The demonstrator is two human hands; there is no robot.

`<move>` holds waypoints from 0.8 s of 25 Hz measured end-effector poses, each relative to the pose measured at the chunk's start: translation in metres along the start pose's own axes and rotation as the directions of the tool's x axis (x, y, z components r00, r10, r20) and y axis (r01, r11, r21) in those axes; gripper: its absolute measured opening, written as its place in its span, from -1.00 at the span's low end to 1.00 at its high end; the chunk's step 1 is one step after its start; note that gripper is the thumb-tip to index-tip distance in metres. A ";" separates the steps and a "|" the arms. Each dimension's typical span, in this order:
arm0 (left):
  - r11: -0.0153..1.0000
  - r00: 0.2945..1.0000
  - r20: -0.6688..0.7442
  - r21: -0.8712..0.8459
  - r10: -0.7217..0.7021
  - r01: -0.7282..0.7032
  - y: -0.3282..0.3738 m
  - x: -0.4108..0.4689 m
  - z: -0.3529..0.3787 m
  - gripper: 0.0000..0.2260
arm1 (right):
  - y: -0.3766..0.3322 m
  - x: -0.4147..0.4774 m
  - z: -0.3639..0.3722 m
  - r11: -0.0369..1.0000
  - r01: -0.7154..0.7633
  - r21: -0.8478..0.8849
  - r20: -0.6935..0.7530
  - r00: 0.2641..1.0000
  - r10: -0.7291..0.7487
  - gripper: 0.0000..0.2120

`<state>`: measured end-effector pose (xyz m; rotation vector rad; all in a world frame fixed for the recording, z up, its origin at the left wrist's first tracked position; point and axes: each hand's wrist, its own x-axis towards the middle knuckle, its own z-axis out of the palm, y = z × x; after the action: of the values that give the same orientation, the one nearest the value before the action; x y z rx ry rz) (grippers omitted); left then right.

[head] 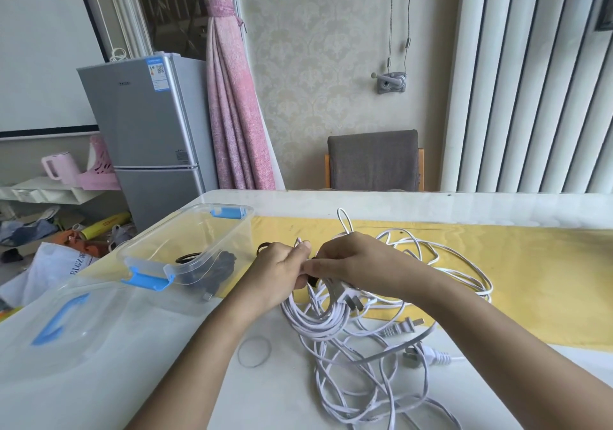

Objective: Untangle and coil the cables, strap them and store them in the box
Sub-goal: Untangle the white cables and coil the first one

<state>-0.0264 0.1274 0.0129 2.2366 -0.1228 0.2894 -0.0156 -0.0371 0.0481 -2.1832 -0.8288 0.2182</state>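
My left hand (277,272) and my right hand (351,260) meet above the table and both grip a coil of white cable (315,317) at its top. A black strap (311,279) shows between my fingers there. The coil hangs down with a white plug (351,300) on it. More white cable (441,263) lies tangled on the yellow runner (530,280) and near the front edge. The clear box (185,250) with blue latches stands to the left and holds a black cable (219,268).
The box lid (56,326) with a blue handle lies at the front left. A rubber band (254,351) rests on the white table (265,396) beside my left forearm. Loose plugs (403,326) lie at the right. A chair (373,161) stands behind the table.
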 end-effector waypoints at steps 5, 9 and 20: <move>0.996 0.999 -0.048 0.083 0.014 -0.010 0.004 -0.002 0.002 -0.50 | 0.003 0.000 -0.001 0.998 0.056 -0.003 0.081 0.995 -0.056 -0.81; 0.957 0.959 -0.176 0.227 0.222 -0.179 0.009 -0.006 0.007 -0.49 | 0.003 0.001 -0.003 0.989 -0.047 0.142 0.131 0.991 0.028 -0.73; 0.821 0.751 -0.336 0.292 0.569 -0.491 -0.002 -0.004 0.009 -0.53 | -0.006 -0.001 0.007 0.561 -0.265 0.784 0.262 0.961 0.088 -0.74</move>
<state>-0.0286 0.1222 0.0049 2.2264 -0.5347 1.1220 -0.0223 -0.0308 0.0471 -1.3413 -0.4423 0.7732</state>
